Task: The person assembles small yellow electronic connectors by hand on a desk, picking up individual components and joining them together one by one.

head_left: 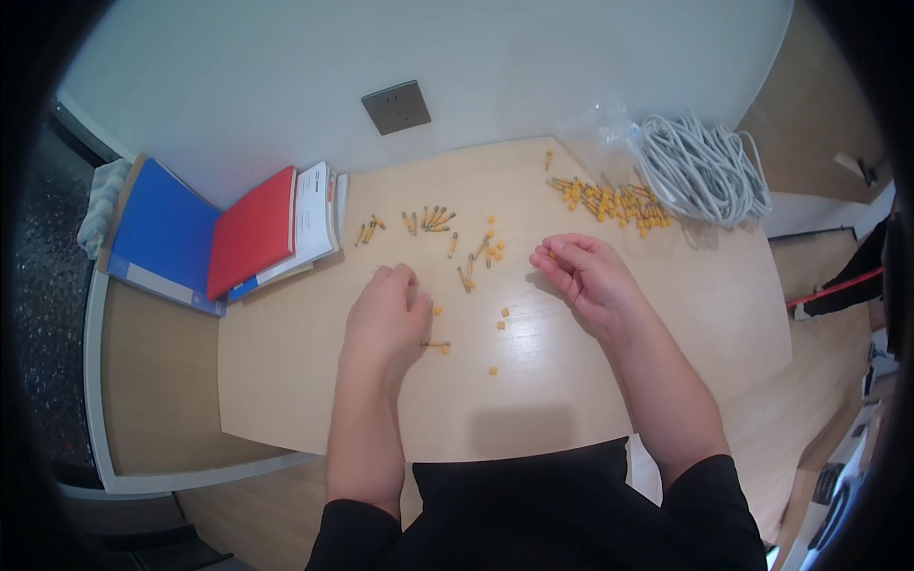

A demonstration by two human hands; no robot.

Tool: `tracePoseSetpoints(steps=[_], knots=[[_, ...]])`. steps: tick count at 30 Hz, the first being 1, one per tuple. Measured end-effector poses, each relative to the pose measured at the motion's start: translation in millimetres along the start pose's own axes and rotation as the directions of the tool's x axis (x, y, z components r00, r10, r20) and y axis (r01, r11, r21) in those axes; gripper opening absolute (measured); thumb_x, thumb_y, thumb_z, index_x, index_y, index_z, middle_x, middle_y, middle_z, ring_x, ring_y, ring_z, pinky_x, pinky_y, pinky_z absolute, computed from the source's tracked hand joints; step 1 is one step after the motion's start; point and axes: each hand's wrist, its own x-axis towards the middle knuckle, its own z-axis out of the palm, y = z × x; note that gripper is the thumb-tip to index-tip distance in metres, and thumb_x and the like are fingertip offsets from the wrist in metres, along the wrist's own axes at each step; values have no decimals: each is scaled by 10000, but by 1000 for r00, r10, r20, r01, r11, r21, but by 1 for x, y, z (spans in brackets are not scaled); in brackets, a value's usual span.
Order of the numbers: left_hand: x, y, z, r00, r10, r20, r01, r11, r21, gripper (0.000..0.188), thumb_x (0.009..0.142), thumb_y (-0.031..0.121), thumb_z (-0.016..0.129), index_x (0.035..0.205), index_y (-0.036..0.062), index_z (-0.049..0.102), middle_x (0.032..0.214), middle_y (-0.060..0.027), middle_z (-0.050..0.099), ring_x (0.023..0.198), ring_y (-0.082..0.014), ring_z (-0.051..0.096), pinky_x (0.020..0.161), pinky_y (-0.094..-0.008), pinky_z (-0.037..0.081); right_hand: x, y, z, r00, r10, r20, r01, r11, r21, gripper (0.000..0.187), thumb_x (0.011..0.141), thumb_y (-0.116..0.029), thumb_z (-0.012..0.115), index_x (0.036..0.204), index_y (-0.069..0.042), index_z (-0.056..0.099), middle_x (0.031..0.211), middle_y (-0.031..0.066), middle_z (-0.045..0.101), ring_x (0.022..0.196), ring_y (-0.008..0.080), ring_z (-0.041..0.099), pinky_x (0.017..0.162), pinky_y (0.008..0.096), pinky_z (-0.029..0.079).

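Observation:
My left hand [386, 314] rests low over the table with its fingers curled down; its fingertips are hidden, and so is anything in them. To its right lie a small yellow cube-like piece [437, 312] and a thin yellow stick with dark metal ends [435, 344]. My right hand [586, 276] is raised, its thumb and fingers pinched at a tiny yellow piece [552, 254], mostly covered. Between and beyond the hands are loose yellow cubes [502, 325] and several scattered yellow sticks [469, 266]. Small groups of such sticks [438, 219] lie farther back.
A larger pile of yellow pieces [609, 202] lies at the back right, beside a coil of grey cable [705, 171] and a clear plastic bag [609, 133]. Blue [167, 233] and red folders [252, 233] with papers lean at the left. A wall socket [396, 107] is behind the table [314, 400].

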Motion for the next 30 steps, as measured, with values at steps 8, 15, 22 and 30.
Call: tracePoseSetpoints(steps=[8, 15, 22, 30], knots=[[0, 12, 21, 979, 166, -115, -182, 973, -141, 251, 907, 114, 689, 1138, 27, 650, 1110, -157, 628, 954, -313, 659, 853, -391, 543, -2, 2, 4, 999, 33, 44, -23, 980, -199, 113, 1030, -50, 596, 1094, 41, 613, 979, 137, 679, 826, 194, 724, 668, 260, 621], [27, 11, 49, 863, 390, -321, -404, 914, 23, 296, 914, 56, 668, 1208, 72, 684, 1197, -108, 646, 1056, -328, 624, 912, -422, 524, 5, 11, 1, 996, -16, 92, 41, 960, -278, 90, 1022, -96, 634, 983, -15, 623, 784, 63, 645, 611, 106, 595, 492, 246, 472], [31, 5, 56, 831, 438, -342, -440, 895, 78, 122, 865, 18, 702, 966, 66, 749, 1077, -61, 713, 980, -304, 630, 849, -414, 527, 2, 12, 4, 989, -7, 145, 55, 942, -330, 104, 1018, -71, 629, 997, 22, 670, 728, 46, 614, 597, 105, 562, 531, 249, 473], [31, 0, 56, 857, 365, -364, -392, 920, -2, 113, 837, -44, 693, 905, 40, 658, 917, -126, 666, 888, -350, 624, 786, -428, 530, -1, 17, 7, 986, -56, 159, 112, 924, -366, 83, 981, -13, 657, 1045, 40, 662, 763, 68, 646, 624, 110, 593, 562, 241, 500]])
